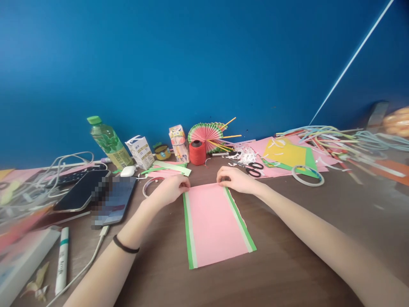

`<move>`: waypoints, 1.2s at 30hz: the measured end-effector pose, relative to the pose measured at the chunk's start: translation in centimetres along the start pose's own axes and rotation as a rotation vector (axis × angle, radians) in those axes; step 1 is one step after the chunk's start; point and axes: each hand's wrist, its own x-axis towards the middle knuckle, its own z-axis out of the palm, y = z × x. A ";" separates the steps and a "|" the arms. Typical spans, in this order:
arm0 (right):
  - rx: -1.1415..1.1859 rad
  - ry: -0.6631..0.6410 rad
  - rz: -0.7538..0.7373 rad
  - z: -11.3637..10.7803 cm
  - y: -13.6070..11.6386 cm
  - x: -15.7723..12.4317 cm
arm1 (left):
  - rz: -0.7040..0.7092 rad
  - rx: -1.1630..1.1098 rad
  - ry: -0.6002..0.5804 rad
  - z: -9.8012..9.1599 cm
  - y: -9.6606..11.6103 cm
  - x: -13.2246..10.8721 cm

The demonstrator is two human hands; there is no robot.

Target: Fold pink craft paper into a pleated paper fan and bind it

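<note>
A pink sheet of paper [217, 226] with light and dark green strips along both long sides lies in front of me on the brown table [275, 273]. At its far left corner my left hand [171, 188] pinches the edge between thumb and fingers. My right hand [234, 179] grips the far right corner in the same way, fingers curled. The far edge is partly hidden under my fingertips. Just beyond the hands stand a red spool of thread [197, 153] and a folded pink and green paper fan [206, 133] with yellow sticks.
Scissors [254, 169] and a tape roll [307, 175] lie to the right, near yellow paper [287, 153] and many strips. Another tape roll [147, 186] sits by my left wrist. Leftward are a phone [116, 202], a marker [62, 260], a carton [140, 152] and a green bottle [110, 143].
</note>
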 end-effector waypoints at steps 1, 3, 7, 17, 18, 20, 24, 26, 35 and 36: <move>-0.020 -0.007 -0.008 0.1 0.1 0.0 | -0.001 0.021 -0.005 0.2 -0.1 0.1; -0.040 -0.039 -0.003 0.1 0.3 0.0 | -0.005 0.062 -0.017 0.4 -0.3 0.2; -0.112 -0.081 -0.031 -0.2 0.1 -0.1 | 0.011 0.134 -0.020 0.7 -0.6 0.2; -0.638 -0.128 -0.091 0.8 -1.5 -0.3 | 0.060 0.338 -0.036 0.7 0.6 0.1; -0.663 -0.125 -0.093 0.9 -1.6 -0.3 | 0.060 0.337 -0.040 0.6 0.7 0.0; -0.692 -0.120 -0.092 1.0 -1.8 -0.4 | 0.061 0.331 -0.047 0.6 0.7 0.0; -0.731 -0.108 -0.080 1.0 -2.0 -0.4 | 0.063 0.330 -0.046 0.7 0.2 0.1; -0.750 -0.106 -0.069 1.1 -2.1 -0.4 | 0.054 0.348 -0.042 0.8 0.1 0.1; -0.804 -0.083 -0.078 1.8 -1.9 -0.5 | 0.048 0.452 -0.037 1.1 0.2 0.3; -0.813 -0.082 -0.081 1.9 -1.9 -0.5 | 0.048 0.465 -0.037 1.2 0.2 0.3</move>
